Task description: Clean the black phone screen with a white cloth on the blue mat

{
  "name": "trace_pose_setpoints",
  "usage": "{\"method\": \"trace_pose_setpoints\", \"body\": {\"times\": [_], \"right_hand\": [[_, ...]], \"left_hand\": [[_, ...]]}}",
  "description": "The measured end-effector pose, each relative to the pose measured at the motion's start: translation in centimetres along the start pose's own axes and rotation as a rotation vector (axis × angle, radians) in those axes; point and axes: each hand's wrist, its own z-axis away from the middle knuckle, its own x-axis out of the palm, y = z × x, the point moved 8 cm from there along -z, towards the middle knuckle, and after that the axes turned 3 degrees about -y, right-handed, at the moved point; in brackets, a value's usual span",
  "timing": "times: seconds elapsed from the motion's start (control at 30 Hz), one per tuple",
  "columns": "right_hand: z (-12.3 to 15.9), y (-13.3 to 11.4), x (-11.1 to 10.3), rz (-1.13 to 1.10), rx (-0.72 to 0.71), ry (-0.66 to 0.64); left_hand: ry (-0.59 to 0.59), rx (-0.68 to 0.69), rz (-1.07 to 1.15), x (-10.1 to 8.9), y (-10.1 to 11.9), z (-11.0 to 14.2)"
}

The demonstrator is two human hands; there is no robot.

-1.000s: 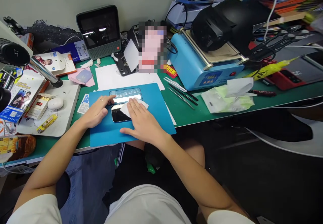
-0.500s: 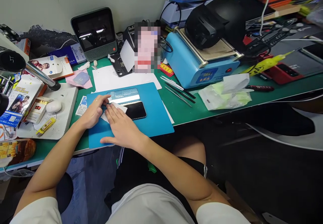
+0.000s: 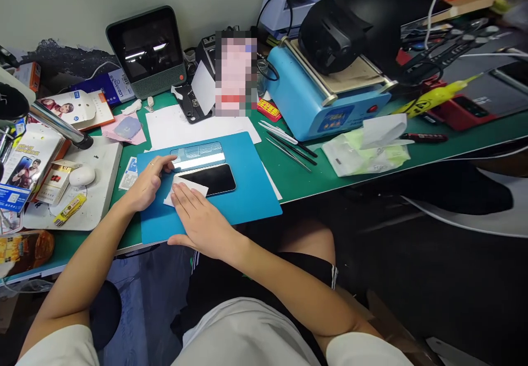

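Note:
A smartphone point(image 3: 216, 180) with a black screen lies face up on a blue mat point(image 3: 247, 206). My right hand point(image 3: 202, 220) lies over its left end, fingers straight and together, pressing a folded white wipe point(image 3: 199, 186) down, thumb held apart. My left hand point(image 3: 145, 183) stands at the mat's left side with fingers bent and thumb apart; nothing shows in it. Its fingertips are by the left end of a clear, glossy phone-shaped panel point(image 3: 202, 156), just behind the smartphone. Whether they touch it, I cannot tell.
Tweezers and pen-like tools point(image 3: 289, 151) lie right of the mat, beside a tissue pack point(image 3: 365, 148) and a blue machine point(image 3: 325, 104). A screen device point(image 3: 146, 52) stands behind. On the left are a white stand base point(image 3: 103, 179) and boxes point(image 3: 28, 162).
My right hand has drawn slightly toward me with the wipe, uncovering more of the smartphone's left end. My left hand has moved slightly left, away from it. The view has shifted a little.

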Motion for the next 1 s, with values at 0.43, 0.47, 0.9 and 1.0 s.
{"method": "trace_pose_setpoints", "body": {"times": [0.43, 0.47, 0.9, 1.0], "right_hand": [[7.3, 7.1, -1.7, -0.023, 0.155, 0.011], [7.6, 7.5, -1.9, -0.025, 0.172, 0.012], [1.9, 7.7, -2.1, -0.061, 0.208, -0.082], [-0.3, 5.9, -1.6, -0.076, 0.167, -0.084]], "left_hand": [[-0.130, -0.026, -0.096, 1.1, 0.8, -0.1], [-0.139, -0.026, -0.110, 1.2, 0.9, -0.1], [-0.160, 0.008, -0.170, 1.6, 0.9, -0.2], [-0.078, 0.046, -0.046, 0.7, 0.6, -0.1]]}}
